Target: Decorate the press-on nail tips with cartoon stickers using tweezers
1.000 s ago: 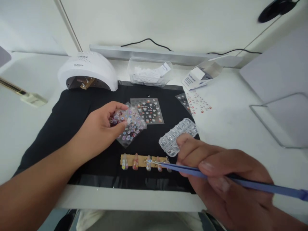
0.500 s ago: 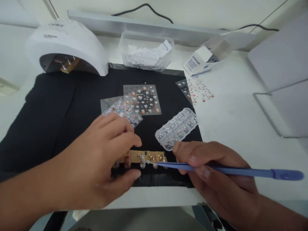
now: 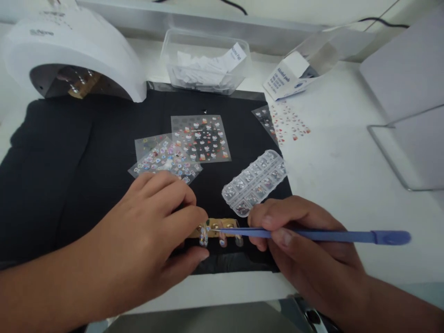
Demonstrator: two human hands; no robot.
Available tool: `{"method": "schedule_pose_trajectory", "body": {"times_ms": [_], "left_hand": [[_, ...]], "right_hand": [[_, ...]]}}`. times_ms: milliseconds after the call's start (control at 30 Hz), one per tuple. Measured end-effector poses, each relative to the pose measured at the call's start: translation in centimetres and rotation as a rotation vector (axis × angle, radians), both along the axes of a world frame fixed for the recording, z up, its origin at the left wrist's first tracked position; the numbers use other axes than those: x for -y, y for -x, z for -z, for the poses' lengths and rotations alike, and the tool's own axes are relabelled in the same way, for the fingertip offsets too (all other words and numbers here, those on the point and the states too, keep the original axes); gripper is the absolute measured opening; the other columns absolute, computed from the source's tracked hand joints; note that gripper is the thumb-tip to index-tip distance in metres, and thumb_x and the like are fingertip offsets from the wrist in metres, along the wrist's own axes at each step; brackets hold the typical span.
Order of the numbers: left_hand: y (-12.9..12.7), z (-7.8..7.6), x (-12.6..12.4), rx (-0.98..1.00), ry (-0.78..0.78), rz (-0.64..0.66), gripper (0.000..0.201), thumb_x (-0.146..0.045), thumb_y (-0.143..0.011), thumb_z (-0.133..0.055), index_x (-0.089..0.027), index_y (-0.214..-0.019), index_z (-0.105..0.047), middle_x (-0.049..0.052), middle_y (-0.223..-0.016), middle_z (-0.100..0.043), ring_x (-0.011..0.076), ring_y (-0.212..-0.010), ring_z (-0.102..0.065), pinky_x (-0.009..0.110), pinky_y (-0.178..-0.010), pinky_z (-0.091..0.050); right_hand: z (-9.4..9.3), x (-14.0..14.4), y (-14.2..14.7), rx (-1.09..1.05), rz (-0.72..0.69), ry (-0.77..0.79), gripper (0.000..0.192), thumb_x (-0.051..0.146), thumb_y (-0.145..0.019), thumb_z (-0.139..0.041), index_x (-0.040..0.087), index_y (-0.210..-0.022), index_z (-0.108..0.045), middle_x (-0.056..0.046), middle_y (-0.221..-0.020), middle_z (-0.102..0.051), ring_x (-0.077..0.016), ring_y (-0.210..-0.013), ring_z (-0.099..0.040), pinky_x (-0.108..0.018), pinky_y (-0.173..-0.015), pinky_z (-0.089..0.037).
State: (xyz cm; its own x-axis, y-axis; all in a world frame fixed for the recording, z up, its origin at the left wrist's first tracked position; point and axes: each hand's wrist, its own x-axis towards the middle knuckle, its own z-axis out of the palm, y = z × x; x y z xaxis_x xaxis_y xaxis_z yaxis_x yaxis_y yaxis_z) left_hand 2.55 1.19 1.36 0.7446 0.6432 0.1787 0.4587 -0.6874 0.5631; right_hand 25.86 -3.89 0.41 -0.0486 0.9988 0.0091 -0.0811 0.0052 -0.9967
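Observation:
My right hand (image 3: 301, 231) pinches a pair of blue tweezers (image 3: 326, 236), held almost level and pointing left. The fine tip touches or nearly touches a clear decorated nail tip (image 3: 203, 237) with shiny bits on it. That nail tip is one of several standing along a gold nail-tip stand (image 3: 227, 224) on the black mat. My left hand (image 3: 152, 236) curls round the stand's left part, thumb below and index finger above, and hides that end. Whether a small gem sits in the tweezers is too small to tell. A clear rhinestone case (image 3: 255, 182) lies just beyond my right fingers.
Sticker sheets (image 3: 201, 138) overlap on the black mat (image 3: 114, 125). A white nail lamp (image 3: 79, 51) at back left has another gold stand inside. Behind stand a clear tub of white pads (image 3: 204, 69) and an alcohol pads box (image 3: 286, 76). A wire-framed stand (image 3: 391, 162) is at right.
My left hand has closed in on the decorated nail tip, its thumb and index finger nearer the stand. The tweezers' tip has moved slightly left and up to that nail tip. The view has shifted a little.

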Motion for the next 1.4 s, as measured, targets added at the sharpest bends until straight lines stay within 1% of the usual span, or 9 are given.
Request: {"method": "schedule_pose_trajectory", "body": {"times_ms": [100,267,667,800,900,1100,1267,1400], "left_hand": [[-0.02,0.10,-0.11,0.004,-0.007,0.007,0.011,-0.020,-0.091,-0.061,-0.019,-0.100,-0.067,0.004,-0.092,-0.061,0.0256,-0.093,-0.053,0.047,-0.078,-0.043],[-0.23,0.16,-0.36,-0.007,-0.035,0.018,0.012,-0.021,-0.090,-0.061,-0.018,-0.100,-0.067,0.006,-0.093,-0.064,0.0276,-0.091,-0.055,0.049,-0.075,-0.044],[0.00,0.37,-0.02,-0.008,-0.047,0.006,0.010,-0.021,-0.091,-0.059,-0.020,-0.100,-0.064,0.004,-0.093,-0.061,0.0278,-0.094,-0.055,0.050,-0.079,-0.044],[-0.21,0.37,-0.13,0.009,-0.029,-0.001,0.003,-0.021,-0.089,-0.061,-0.021,-0.090,-0.064,0.004,-0.091,-0.062,0.0282,-0.093,-0.054,0.049,-0.079,-0.043],[-0.33,0.36,-0.16,0.023,-0.017,-0.009,0.003,-0.021,-0.088,-0.061,-0.022,-0.085,-0.062,0.003,-0.090,-0.062,0.0279,-0.092,-0.054,0.048,-0.079,-0.041],[-0.23,0.43,-0.09,0.023,-0.021,-0.002,0.002,-0.022,-0.090,-0.060,-0.022,-0.087,-0.060,0.003,-0.090,-0.061,0.0275,-0.092,-0.053,0.047,-0.080,-0.040],[-0.20,0.64,-0.12,0.033,-0.022,0.004,0.004,-0.024,-0.088,-0.063,-0.022,-0.087,-0.059,0.003,-0.090,-0.060,0.0278,-0.093,-0.052,0.046,-0.081,-0.038],[-0.18,0.68,-0.10,0.024,-0.036,0.005,0.004,-0.024,-0.088,-0.063,-0.022,-0.087,-0.059,0.003,-0.091,-0.059,0.0281,-0.093,-0.052,0.046,-0.081,-0.037]], "right_hand": [[0.04,-0.07,-0.11,0.005,-0.011,0.009,0.005,0.029,-0.087,-0.071,0.026,-0.088,-0.075,0.001,-0.065,-0.064,-0.0141,-0.059,-0.060,-0.028,-0.055,-0.053],[0.00,-0.26,-0.13,0.039,-0.006,0.021,0.004,0.026,-0.086,-0.072,0.026,-0.087,-0.075,-0.001,-0.066,-0.067,-0.0138,-0.059,-0.060,-0.023,-0.048,-0.048],[-0.23,-0.26,-0.17,0.028,-0.001,0.069,0.005,0.025,-0.086,-0.071,0.027,-0.085,-0.075,0.000,-0.066,-0.067,-0.0135,-0.059,-0.060,-0.024,-0.050,-0.049],[-0.47,-0.49,-0.07,0.041,0.002,0.095,0.009,0.024,-0.087,-0.068,0.028,-0.084,-0.076,-0.001,-0.065,-0.067,-0.0136,-0.057,-0.059,-0.024,-0.048,-0.048],[-0.52,-0.58,-0.02,0.045,-0.007,0.091,0.012,0.022,-0.088,-0.066,0.028,-0.085,-0.076,-0.001,-0.065,-0.067,-0.0135,-0.056,-0.058,-0.024,-0.048,-0.048],[-0.37,-0.32,-0.17,0.046,-0.003,0.103,0.014,0.022,-0.088,-0.065,0.031,-0.085,-0.076,0.000,-0.066,-0.068,-0.0133,-0.057,-0.059,-0.023,-0.049,-0.048],[-0.17,-0.23,-0.23,0.036,0.020,0.149,0.014,0.024,-0.086,-0.067,0.034,-0.084,-0.076,0.003,-0.067,-0.069,-0.0124,-0.057,-0.060,-0.022,-0.049,-0.050],[-0.21,-0.32,-0.05,0.041,0.000,0.167,0.015,0.022,-0.086,-0.066,0.034,-0.083,-0.076,0.004,-0.066,-0.068,-0.0110,-0.057,-0.060,-0.020,-0.051,-0.050]]}}
